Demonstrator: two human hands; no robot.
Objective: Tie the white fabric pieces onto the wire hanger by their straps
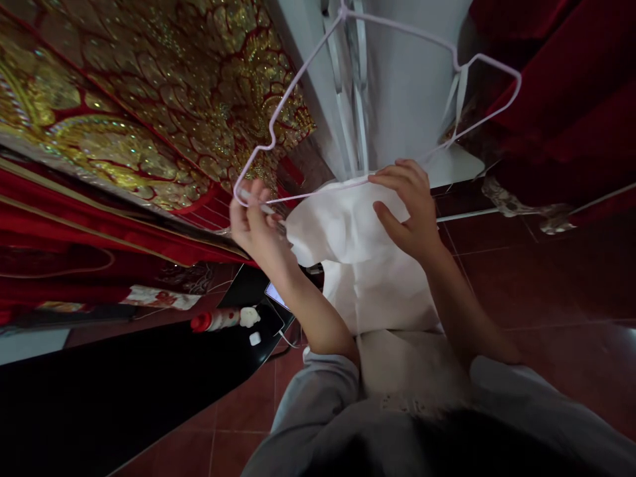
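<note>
A pale pink clothes hanger point(407, 28) is held up in front of me. My left hand point(256, 215) is closed around its lower left corner, with a piece of white strap at the fingers. Below the bottom bar hangs a white garment point(342, 232). One thin white strap point(460, 99) loops over the hanger's right notch. My right hand point(410, 205) has its fingers stretched out and thumb apart, fingertips touching the bar at the garment's top edge. The garment's lower part reaches down in front of my body.
Red and gold sequined clothing point(163, 99) hangs at left, dark red cloth point(576, 86) at right. A black table point(124, 391) bears a red-capped bottle point(216, 320) and a small white case point(255, 338). A whitish panel point(402, 86) stands ahead over the red tiled floor point(243, 411).
</note>
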